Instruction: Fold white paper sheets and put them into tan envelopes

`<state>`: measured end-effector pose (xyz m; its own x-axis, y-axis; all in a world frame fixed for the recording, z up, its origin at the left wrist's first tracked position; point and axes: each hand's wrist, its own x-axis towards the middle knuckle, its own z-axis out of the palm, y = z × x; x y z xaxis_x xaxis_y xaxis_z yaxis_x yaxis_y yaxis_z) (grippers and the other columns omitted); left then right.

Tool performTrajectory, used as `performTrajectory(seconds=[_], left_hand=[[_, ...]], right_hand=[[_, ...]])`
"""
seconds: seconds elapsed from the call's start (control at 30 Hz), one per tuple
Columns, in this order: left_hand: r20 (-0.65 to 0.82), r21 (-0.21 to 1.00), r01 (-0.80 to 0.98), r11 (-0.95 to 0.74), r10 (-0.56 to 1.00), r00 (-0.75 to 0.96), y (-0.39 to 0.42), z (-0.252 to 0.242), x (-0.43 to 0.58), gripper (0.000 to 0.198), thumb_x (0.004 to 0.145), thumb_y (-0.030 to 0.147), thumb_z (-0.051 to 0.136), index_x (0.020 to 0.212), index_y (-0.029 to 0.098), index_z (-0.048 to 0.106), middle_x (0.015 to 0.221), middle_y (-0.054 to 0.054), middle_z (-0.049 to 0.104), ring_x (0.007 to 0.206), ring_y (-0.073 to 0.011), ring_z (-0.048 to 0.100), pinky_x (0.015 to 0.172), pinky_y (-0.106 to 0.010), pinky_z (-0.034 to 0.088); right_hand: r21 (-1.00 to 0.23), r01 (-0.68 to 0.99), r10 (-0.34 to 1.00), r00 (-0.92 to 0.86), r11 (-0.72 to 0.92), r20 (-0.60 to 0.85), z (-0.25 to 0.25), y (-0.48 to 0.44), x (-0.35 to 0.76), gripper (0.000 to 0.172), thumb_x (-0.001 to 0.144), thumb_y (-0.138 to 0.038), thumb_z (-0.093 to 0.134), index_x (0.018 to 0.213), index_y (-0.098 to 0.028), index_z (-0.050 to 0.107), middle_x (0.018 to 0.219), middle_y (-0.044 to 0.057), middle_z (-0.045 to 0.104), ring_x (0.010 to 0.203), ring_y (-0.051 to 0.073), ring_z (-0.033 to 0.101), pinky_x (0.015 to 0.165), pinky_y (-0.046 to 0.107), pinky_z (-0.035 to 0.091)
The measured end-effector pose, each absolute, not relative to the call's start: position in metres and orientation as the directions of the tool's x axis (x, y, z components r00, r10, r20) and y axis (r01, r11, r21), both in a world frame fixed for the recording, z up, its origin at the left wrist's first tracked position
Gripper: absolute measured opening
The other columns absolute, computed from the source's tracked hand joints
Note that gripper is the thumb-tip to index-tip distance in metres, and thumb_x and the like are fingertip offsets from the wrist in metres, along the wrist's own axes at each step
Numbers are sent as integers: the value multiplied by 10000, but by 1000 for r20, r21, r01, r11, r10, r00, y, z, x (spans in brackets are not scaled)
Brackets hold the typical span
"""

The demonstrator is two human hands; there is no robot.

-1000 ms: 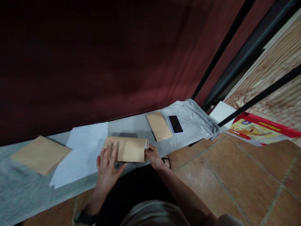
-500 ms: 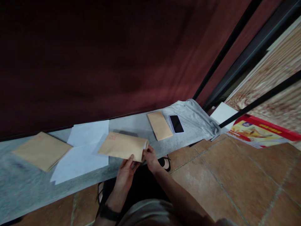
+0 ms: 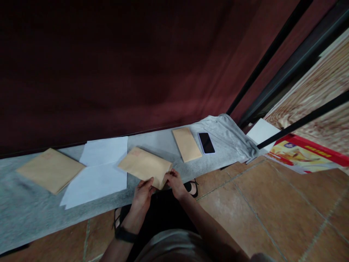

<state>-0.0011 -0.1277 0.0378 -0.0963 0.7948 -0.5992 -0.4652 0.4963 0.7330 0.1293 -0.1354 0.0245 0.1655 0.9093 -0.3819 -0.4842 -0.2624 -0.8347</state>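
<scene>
A tan paper envelope (image 3: 144, 163) with faint red print tilts over the cloth-covered bench in front of me. My left hand (image 3: 144, 191) pinches its near edge, thumb on top. At the envelope's right end, my right hand (image 3: 173, 182) has its fingers closed on the opening edge; the fingertips are partly hidden. White paper sheets (image 3: 100, 171), creased across the middle, lie left of the held envelope. More tan envelopes (image 3: 51, 169) rest at the far left, partly over the sheets. A single envelope (image 3: 187, 144) lies to the right, beside a dark-screened phone (image 3: 206, 143).
A grey cloth (image 3: 152, 140) covers the narrow bench, rumpled at its right end. Behind it hangs a dark red curtain (image 3: 122, 91). Black poles (image 3: 305, 118), a white sheet (image 3: 261, 131) and a red-and-yellow box (image 3: 300, 153) stand at right, above the tiled floor (image 3: 245, 203).
The held envelope has turned a little, its right end dipping toward me. The white inside its opening shows less now. Both hands keep their hold, and the view has shifted slightly.
</scene>
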Motion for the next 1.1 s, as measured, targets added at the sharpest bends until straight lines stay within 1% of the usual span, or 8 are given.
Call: performTrajectory(seconds=[0.13,0.23,0.37,0.47,0.63,0.73,0.9,1.1], left_hand=[[-476,842,-336,423,875,-91,-110,38,-11,449,518,252,871,918,155,692,881,-46,756,803,-212,711,649,-288,549],[-409,892,-233,388,911,-50,-93,41,-17,470,545,243,843,979,162,684,929,-67,764,800,-212,710,642,-277,540],[-375,927,-50,372,925,-66,-72,34,-25,543,616,167,752,1144,185,628,814,-30,750,712,-194,703,646,-289,539],[-272,931,224,288,957,-103,-66,20,-31,655,673,189,697,1311,181,547,693,28,686,651,-188,674,652,-304,531],[-61,743,665,76,997,-46,-74,8,-40,591,806,257,596,1388,179,530,872,-35,655,758,-210,665,756,-363,542],[88,565,823,-58,996,10,-78,12,-40,527,873,307,553,1372,143,567,1092,-145,628,973,-291,653,901,-463,521],[288,477,778,-409,909,301,-48,19,-14,502,978,320,422,1444,154,502,1523,-175,461,1439,-324,389,1168,-501,332],[183,447,750,-488,871,457,16,3,15,595,980,380,406,1482,62,444,1576,-207,413,1512,-300,299,1253,-483,152]], right_hand=[[-826,-490,899,170,-279,-404,21,-132,144,307,716,-462,691,876,-204,639,747,-2,700,645,165,666,604,277,562],[-903,-323,902,232,-282,-364,14,-124,150,290,767,-492,676,823,-214,613,694,-13,658,580,156,626,581,294,567],[-932,-190,906,243,-307,-348,3,-116,149,193,785,-394,674,806,-214,606,646,-11,617,526,164,580,507,304,517],[-952,-70,919,248,-297,-305,-1,-118,149,117,806,-293,640,886,-208,635,683,8,631,564,184,594,548,328,522],[-846,530,971,226,-59,73,3,-122,157,239,886,-190,559,1091,-224,675,1088,94,682,1055,265,634,973,434,504],[-751,634,975,-20,185,222,1,-120,159,326,921,-156,537,1215,-230,654,1274,98,644,1215,254,573,1069,437,458],[-671,641,924,-192,374,331,-9,-119,156,349,953,-158,529,1280,-211,640,1335,110,633,1265,248,555,1117,469,425],[-685,631,929,-188,363,319,-9,-121,157,348,951,-171,561,1288,-228,625,1295,104,654,1240,251,566,1095,471,439]])
